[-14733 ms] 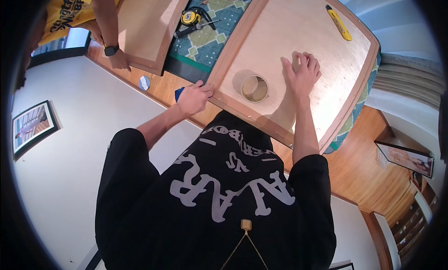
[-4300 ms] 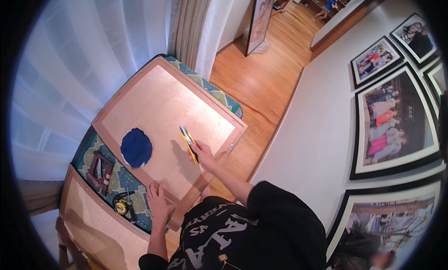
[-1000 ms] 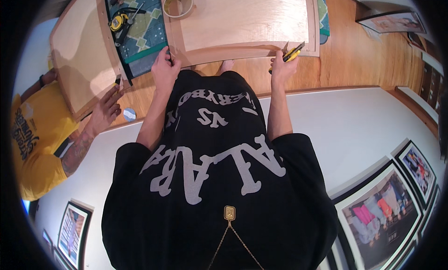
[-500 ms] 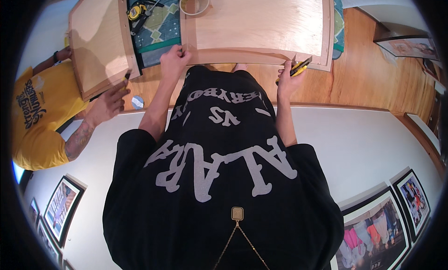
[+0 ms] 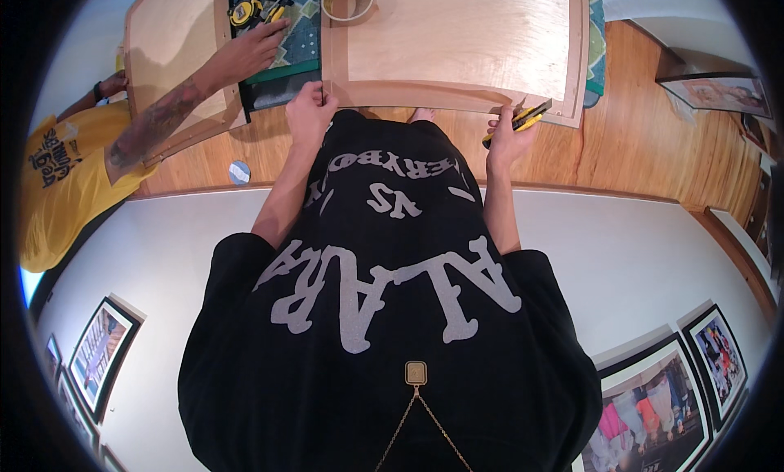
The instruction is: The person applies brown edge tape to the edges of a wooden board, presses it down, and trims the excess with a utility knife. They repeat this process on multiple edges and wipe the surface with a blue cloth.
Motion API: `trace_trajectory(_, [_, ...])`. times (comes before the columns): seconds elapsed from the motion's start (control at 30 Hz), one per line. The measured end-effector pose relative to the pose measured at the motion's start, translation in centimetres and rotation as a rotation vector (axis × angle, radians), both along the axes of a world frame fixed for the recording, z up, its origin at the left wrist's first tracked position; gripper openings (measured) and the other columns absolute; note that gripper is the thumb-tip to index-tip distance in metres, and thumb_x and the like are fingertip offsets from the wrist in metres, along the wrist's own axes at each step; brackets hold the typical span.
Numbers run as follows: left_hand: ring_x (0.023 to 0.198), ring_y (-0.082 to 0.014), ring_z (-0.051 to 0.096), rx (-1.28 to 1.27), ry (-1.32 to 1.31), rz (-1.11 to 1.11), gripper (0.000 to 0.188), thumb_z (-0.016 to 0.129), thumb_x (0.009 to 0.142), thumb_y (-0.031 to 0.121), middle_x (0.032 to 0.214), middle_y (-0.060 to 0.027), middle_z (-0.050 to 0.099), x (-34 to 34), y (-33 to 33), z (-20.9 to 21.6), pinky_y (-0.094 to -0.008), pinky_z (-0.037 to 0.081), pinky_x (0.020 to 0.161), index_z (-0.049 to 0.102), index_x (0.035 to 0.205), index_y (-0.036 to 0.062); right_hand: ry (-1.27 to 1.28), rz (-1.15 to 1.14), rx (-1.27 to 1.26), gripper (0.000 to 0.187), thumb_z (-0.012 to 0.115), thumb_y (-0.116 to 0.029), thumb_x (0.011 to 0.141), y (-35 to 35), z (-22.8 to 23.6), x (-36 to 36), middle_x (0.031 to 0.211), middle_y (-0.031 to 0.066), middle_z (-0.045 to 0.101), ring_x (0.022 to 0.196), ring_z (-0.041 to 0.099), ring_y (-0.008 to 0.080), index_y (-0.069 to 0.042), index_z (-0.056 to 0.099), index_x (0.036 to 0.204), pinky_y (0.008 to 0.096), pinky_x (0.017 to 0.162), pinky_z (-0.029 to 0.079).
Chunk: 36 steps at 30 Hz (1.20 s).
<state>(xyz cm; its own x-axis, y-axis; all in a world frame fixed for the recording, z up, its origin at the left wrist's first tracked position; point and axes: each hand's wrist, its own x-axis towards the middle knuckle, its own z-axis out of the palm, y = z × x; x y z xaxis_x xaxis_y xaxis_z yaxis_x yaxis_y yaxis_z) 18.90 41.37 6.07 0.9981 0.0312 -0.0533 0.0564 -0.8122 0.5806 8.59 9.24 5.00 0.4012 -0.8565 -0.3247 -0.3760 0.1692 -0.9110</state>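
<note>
My left hand (image 5: 310, 109) is closed in a pinch at the near left corner of a framed wooden panel (image 5: 474, 35), on one end of a brown tape strip (image 5: 408, 95). The strip stretches along the panel's near edge toward my right hand (image 5: 508, 144). There my fingers grip a yellow and black utility knife (image 5: 531, 117), blade pointing away to the right, with the strip's other end close to the fingertips. Whether those fingertips also pinch the strip, I cannot tell. A roll of tape (image 5: 347, 20) lies on the panel's far left part.
A co-worker in a yellow shirt (image 5: 69, 174) reaches an arm across a second framed panel (image 5: 175, 47). Their hand is beside a tape measure (image 5: 242, 11) and other tools on the green patterned cloth (image 5: 302, 51). A round blue-white piece (image 5: 239, 172) lies on the wooden floor.
The co-worker's hand, which held a cutter nearer me, has moved away to the tools on the cloth. My hands keep nearly the same places on the strip and knife.
</note>
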Motion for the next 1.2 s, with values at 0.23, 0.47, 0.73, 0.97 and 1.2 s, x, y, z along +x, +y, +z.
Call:
trace_trajectory(0.23, [0.08, -0.0269, 0.065, 0.129, -0.166, -0.17, 0.009, 0.068, 0.082, 0.014, 0.089, -0.004, 0.061, -2.4, 0.4, 0.2, -0.0392, 0.052, 0.065, 0.066, 0.091, 0.0142, -0.046, 0.046, 0.034, 0.026, 0.069, -0.013, 0.088, -0.2, -0.1, -0.5, 0.078, 0.0101, 0.06, 0.051, 0.061, 0.0144, 0.0, 0.049, 0.1, 0.0257, 0.043, 0.049])
trace_trajectory(0.47, [0.084, -0.0264, 0.065, 0.177, -0.115, -0.195, 0.01, 0.064, 0.086, 0.013, 0.093, -0.0024, 0.062, -2.9, -0.2, 0.9, -0.0401, 0.051, 0.064, 0.067, 0.095, 0.0186, -0.1, 0.061, 0.074, 0.026, 0.069, -0.012, 0.089, -0.3, -0.1, -0.8, 0.078, 0.0089, 0.06, 0.052, 0.061, 0.0138, -0.001, 0.049, 0.1, 0.025, 0.042, 0.048])
trace_trajectory(0.73, [0.068, -0.0197, 0.064, 0.248, -0.085, -0.19, 0.016, 0.064, 0.087, 0.014, 0.089, -0.0005, 0.063, -2.8, -0.1, 0.3, -0.0325, 0.049, 0.058, 0.067, 0.101, 0.0192, -0.093, 0.119, 0.077, 0.023, 0.067, -0.01, 0.092, -0.7, -0.4, -1.0, 0.077, 0.0092, 0.062, 0.052, 0.061, 0.0135, -0.003, 0.047, 0.101, 0.0246, 0.044, 0.047])
trace_trajectory(0.97, [0.079, -0.0297, 0.066, 0.15, -0.034, -0.282, 0.021, 0.064, 0.084, 0.018, 0.093, -0.0073, 0.066, -3.5, -4.8, 1.1, -0.0411, 0.052, 0.068, 0.064, 0.104, 0.0122, -0.107, 0.125, 0.098, 0.025, 0.068, -0.011, 0.091, -1.1, -0.9, -1.4, 0.079, 0.0087, 0.063, 0.055, 0.063, 0.0145, -0.004, 0.047, 0.102, 0.0248, 0.045, 0.048])
trace_trajectory(1.2, [0.083, -0.0383, 0.066, 0.088, 0.188, -0.539, 0.03, 0.063, 0.079, 0.02, 0.098, -0.0193, 0.067, -4.7, -15.9, 1.9, -0.0498, 0.053, 0.071, 0.06, 0.104, 0.0052, -0.192, 0.158, 0.207, 0.024, 0.067, -0.012, 0.092, -1.8, -1.5, -2.2, 0.082, 0.0099, 0.064, 0.059, 0.066, 0.0171, -0.003, 0.049, 0.104, 0.0263, 0.045, 0.049])
